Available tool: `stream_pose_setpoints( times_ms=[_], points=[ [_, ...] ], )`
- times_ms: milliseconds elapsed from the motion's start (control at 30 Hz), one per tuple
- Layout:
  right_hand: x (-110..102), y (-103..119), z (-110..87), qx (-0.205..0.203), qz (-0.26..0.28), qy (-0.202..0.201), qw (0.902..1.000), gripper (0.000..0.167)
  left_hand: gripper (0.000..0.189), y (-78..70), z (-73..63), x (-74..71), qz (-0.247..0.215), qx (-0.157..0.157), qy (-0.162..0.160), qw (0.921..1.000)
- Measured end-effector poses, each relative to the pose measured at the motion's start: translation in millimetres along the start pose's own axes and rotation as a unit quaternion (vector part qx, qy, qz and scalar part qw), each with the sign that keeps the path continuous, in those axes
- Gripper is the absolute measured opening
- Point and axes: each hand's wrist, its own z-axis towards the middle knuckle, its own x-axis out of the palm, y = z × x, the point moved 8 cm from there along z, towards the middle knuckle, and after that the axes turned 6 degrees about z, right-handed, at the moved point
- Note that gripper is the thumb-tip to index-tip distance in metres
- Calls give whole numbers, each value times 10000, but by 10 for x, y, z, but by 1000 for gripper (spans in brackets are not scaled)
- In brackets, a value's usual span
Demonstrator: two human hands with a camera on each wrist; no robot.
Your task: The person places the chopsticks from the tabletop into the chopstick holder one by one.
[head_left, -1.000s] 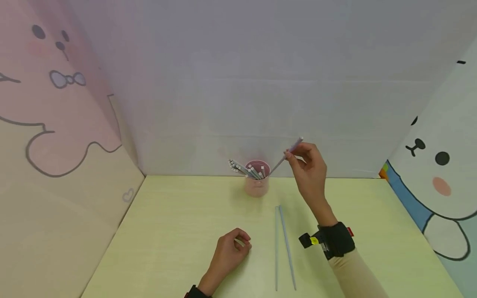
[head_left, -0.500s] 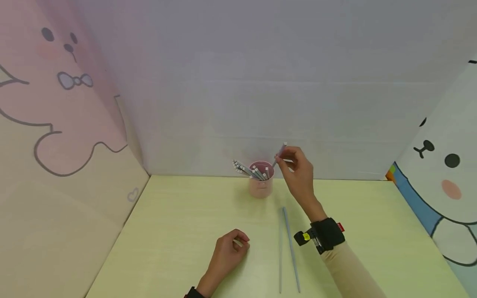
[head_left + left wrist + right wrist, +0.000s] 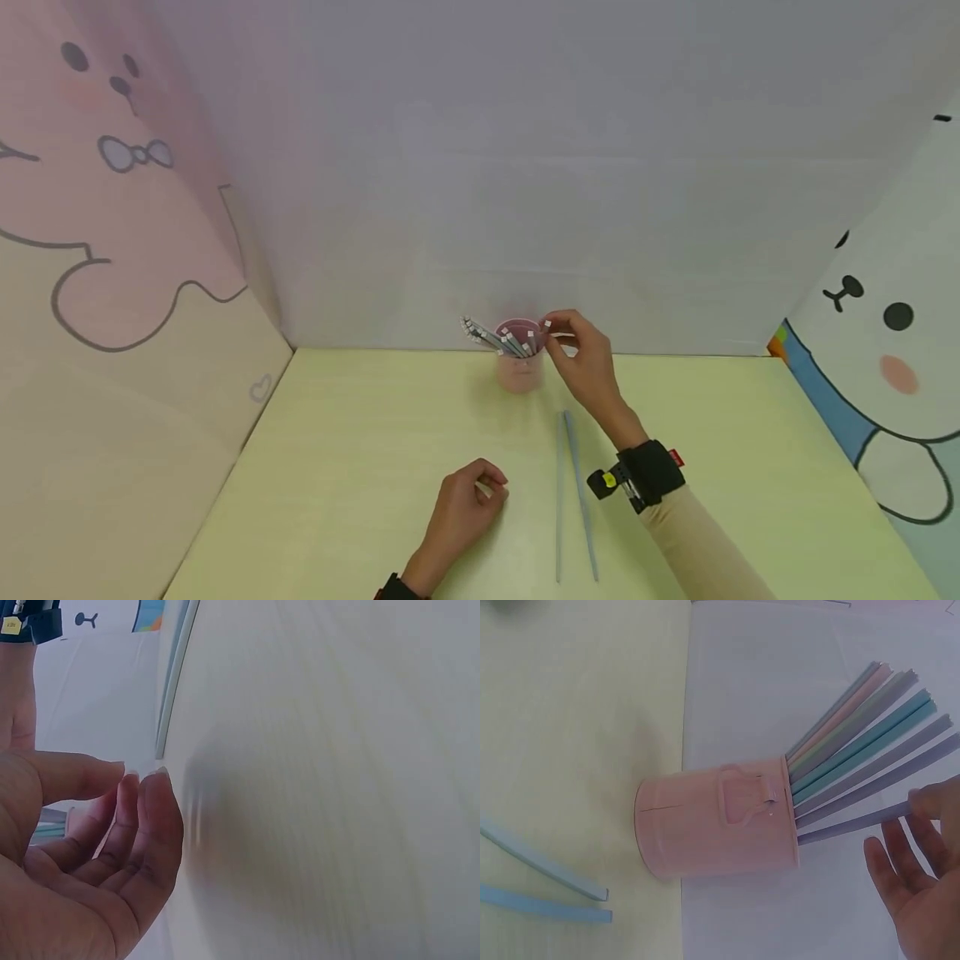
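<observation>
A pink cup (image 3: 520, 380) with a small moulded handle stands at the back of the table, holding several thin pastel sticks (image 3: 870, 731). Between thumb and fingers, my right hand (image 3: 588, 367) pinches the upper end of a thin purple stick (image 3: 855, 823). That stick's lower end is inside the cup, hidden by its wall. Near the front of the table my left hand (image 3: 463, 510) is loosely curled and holds nothing; the left wrist view shows its fingers (image 3: 161, 817) near the thumb.
Two pale blue sticks, one lighter (image 3: 558, 500) and one darker (image 3: 581, 500), lie lengthwise on the light yellow table (image 3: 360, 467), right of my left hand. Just behind the cup rises a pale back wall (image 3: 420, 208). Printed side panels flank the table.
My right hand has moved left and down to the cup, and the purple stick has gone down into it. The left hand keeps its place.
</observation>
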Motion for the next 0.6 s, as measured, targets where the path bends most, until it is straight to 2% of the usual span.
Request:
stream_pose_setpoints(
  times_ms=[167, 433, 600],
  points=[
    [-59, 0, -98, 77, -6, -4, 10000, 27, 13, -116, 3, 86, 330, 190, -66, 9993],
    [-225, -111, -409, 512, -52, -249, 9984, 27, 15, -365, 18, 339, 795, 398, -81, 9960],
    [-369, -396, -686, 942, -69, -371, 9948, 26, 21, -433, -28, 525, 1381, 397, -85, 9896]
  ],
)
